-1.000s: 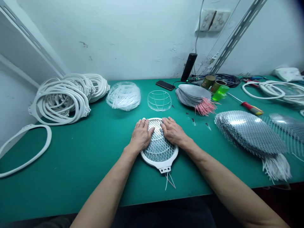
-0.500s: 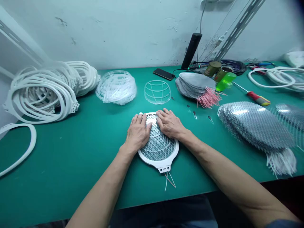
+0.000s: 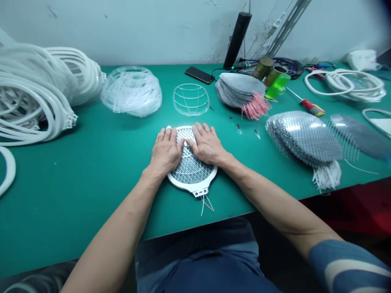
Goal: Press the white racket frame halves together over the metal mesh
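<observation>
A white mosquito swatter head [image 3: 195, 173] with metal mesh in its oval frame lies flat on the green table, its neck toward me. White and pink wires [image 3: 207, 204] trail out of the neck. My left hand [image 3: 166, 150] rests with extended fingers on the frame's left side, its thumb on the mesh. Over the right side lies my right hand [image 3: 206, 142], palm down and fingers spread, its thumb pointing in toward the other thumb. Both hands hide parts of the rim. Beyond the swatter head lies a single clear plastic grid [image 3: 191, 99].
White oval frames [image 3: 36, 93] are heaped at left, beside a pile of clear plastic grids [image 3: 132, 91]. Mesh sheets with pink wires [image 3: 240, 87] and mesh sheets with white wires [image 3: 305, 136] lie right. A phone [image 3: 199, 75], screwdriver [image 3: 311, 106] and green bottle [image 3: 277, 86] sit behind.
My right hand has shifted on the frame and its thumb now reaches inward over the mesh. The fingers of both hands stay on the rim. The camera view has tilted down and turned right.
</observation>
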The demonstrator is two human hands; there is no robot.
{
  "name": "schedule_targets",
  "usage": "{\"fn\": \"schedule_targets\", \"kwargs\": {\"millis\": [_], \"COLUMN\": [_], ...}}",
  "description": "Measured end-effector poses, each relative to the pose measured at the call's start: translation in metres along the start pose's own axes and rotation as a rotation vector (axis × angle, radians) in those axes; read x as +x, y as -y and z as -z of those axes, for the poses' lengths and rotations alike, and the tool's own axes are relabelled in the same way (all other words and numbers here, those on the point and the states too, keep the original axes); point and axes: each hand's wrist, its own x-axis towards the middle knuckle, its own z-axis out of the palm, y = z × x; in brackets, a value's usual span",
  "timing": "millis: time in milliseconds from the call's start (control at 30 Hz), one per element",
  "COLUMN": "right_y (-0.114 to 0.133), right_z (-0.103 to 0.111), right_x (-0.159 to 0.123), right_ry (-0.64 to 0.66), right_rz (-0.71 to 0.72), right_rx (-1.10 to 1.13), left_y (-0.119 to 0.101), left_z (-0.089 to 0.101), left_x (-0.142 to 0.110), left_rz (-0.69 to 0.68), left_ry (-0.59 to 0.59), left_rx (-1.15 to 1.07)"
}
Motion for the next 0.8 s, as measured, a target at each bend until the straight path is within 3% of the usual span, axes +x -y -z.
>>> {"fn": "schedule_targets", "kwargs": {"millis": [233, 400, 533, 800], "right_y": [0.003, 0.002, -0.001, 0.005], "right_z": [-0.004, -0.005, -0.008, -0.002], "right_x": [-0.005, -0.003, -0.004, -0.02], "right_ry": [-0.052, -0.066, -0.097, -0.363], "right_rz": [-0.001, 0.005, 0.011, 0.012], "right_rx": [-0.02, -0.005, 0.008, -0.046], "left_y": [-0.007, -0.017, -0.02, -0.021], "left_z": [0.011, 0.019, 0.018, 0.014], "left_x": [-0.009, -0.02, -0.022, -0.021], "left_rz": [-0.034, -0.004, 0.006, 0.025], "left_ry": [-0.078, 0.099, 0.129, 0.085], "left_rx": [-0.006, 0.035, 0.054, 0.068]}}
